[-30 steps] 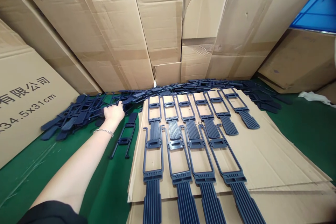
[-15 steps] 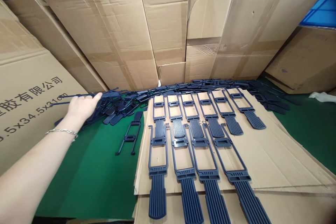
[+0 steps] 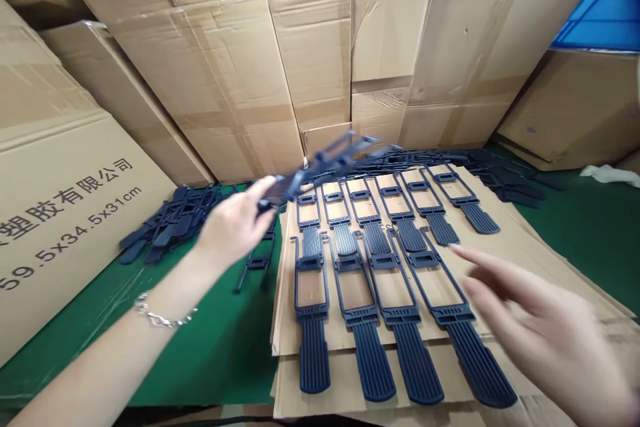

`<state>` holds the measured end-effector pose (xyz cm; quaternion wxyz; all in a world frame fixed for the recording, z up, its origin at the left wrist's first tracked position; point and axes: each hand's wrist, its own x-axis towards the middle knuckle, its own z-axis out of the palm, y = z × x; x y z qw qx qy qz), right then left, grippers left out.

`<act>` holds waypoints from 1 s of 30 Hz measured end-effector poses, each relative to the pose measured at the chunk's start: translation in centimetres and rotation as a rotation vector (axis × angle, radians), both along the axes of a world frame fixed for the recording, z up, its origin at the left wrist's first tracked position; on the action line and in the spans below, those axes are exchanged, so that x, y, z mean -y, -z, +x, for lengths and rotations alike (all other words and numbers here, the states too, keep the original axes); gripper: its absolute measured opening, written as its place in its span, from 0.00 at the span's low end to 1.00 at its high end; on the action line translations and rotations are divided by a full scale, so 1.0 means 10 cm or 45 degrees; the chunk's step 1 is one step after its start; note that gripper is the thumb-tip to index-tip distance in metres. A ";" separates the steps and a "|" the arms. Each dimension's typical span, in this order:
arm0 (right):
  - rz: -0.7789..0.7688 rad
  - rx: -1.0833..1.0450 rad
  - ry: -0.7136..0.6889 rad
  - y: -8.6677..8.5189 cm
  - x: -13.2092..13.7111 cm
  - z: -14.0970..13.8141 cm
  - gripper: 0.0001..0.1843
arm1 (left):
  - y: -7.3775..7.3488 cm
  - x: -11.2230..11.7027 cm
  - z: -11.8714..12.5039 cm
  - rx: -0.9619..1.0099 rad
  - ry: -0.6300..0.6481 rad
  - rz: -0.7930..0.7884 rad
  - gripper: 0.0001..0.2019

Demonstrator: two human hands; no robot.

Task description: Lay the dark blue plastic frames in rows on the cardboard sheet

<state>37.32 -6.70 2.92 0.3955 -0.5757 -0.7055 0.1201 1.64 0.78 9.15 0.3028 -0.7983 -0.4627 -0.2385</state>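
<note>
My left hand [image 3: 233,223] is closed on the ribbed end of a dark blue plastic frame part [image 3: 330,155], held up in the air and blurred, above the far left of a cardboard sheet [image 3: 505,267]. On that sheet lie two rows of the same parts [image 3: 380,267], set side by side. My right hand [image 3: 540,327] has come in at the lower right, fingers stretched out and apart, hovering over the right end of the near row and holding nothing. A loose heap of parts [image 3: 170,223] lies on the green table to the left.
Tall cardboard boxes [image 3: 310,60] wall in the back and a printed box [image 3: 65,213] stands at the left. More loose parts [image 3: 500,177] lie along the back right. One part [image 3: 255,260] lies alone on the green cloth [image 3: 210,340]. A blue crate [image 3: 605,13] shows top right.
My left hand has taken a part from the left heap and swung it up and to the right over the sheet. My right hand has come into view at the lower right.
</note>
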 end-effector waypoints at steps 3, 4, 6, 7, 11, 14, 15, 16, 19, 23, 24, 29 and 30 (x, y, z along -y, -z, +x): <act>-0.281 -0.850 -0.568 -0.14 -0.20 -0.45 0.29 | 0.08 0.17 0.57 0.102 0.359 -0.201 0.24; -0.323 -1.068 -0.643 -0.17 -0.24 -0.57 0.32 | 0.08 0.23 0.71 0.138 0.411 -0.286 0.24; -0.351 -1.280 -0.774 -0.22 -0.25 -0.71 0.35 | 0.08 0.35 0.90 0.203 0.503 -0.444 0.23; -0.359 -1.333 -0.809 -0.24 -0.23 -0.75 0.36 | 0.08 0.40 0.95 0.227 0.528 -0.502 0.23; -0.356 -1.579 -0.775 -0.20 -0.12 -0.77 0.41 | 0.07 0.53 1.05 0.169 0.610 -0.435 0.22; -0.287 -1.750 -0.644 -0.13 -0.08 -0.78 0.40 | 0.08 0.56 1.07 0.066 0.648 -0.328 0.20; -0.294 -1.784 -0.623 -0.11 -0.07 -0.79 0.38 | 0.08 0.57 1.07 0.067 0.655 -0.331 0.21; -0.318 -1.815 -0.627 -0.09 -0.07 -0.80 0.37 | 0.08 0.58 1.07 0.086 0.659 -0.345 0.22; -0.350 -1.933 -0.686 -0.04 -0.05 -0.77 0.32 | 0.09 0.60 1.04 0.220 0.619 -0.415 0.29; -0.372 -2.094 -0.491 -0.02 -0.04 -0.60 0.33 | 0.11 0.59 0.94 0.529 0.337 -0.724 0.27; -0.407 -2.112 -0.436 -0.03 -0.04 -0.54 0.33 | 0.11 0.57 0.91 0.633 0.254 -0.793 0.25; -0.728 -1.923 -0.106 -0.07 0.02 -0.20 0.26 | 0.01 0.47 0.79 1.008 -0.005 -0.680 0.19; -0.801 -1.816 0.020 -0.06 0.03 -0.12 0.27 | -0.03 0.47 0.77 1.055 -0.041 -0.606 0.18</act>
